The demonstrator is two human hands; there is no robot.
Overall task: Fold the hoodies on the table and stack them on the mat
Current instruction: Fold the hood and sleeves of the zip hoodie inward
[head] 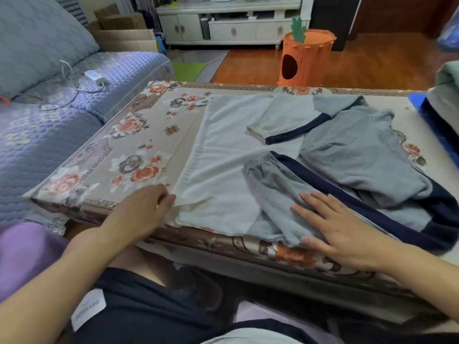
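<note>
A hoodie [231, 155] in white, grey and navy lies spread across the table [139, 135], its hem to the left and its grey hood [357, 165] to the right. Both sleeves are folded in over the body. My left hand [145, 209] pinches the hem's near corner at the table's front edge. My right hand [340, 228] lies flat with straight fingers on the near grey sleeve [270, 192]. The far sleeve [280, 120] rests across the white body. A blue mat [432, 115] shows at the far right edge with folded clothes [447, 90] on it.
The table wears a floral cloth. A quilted blue sofa [49, 100] with a white charger and cable stands to the left. An orange carrot-shaped basket [304, 60] and a white cabinet [231, 23] are beyond the table. My knees are under the front edge.
</note>
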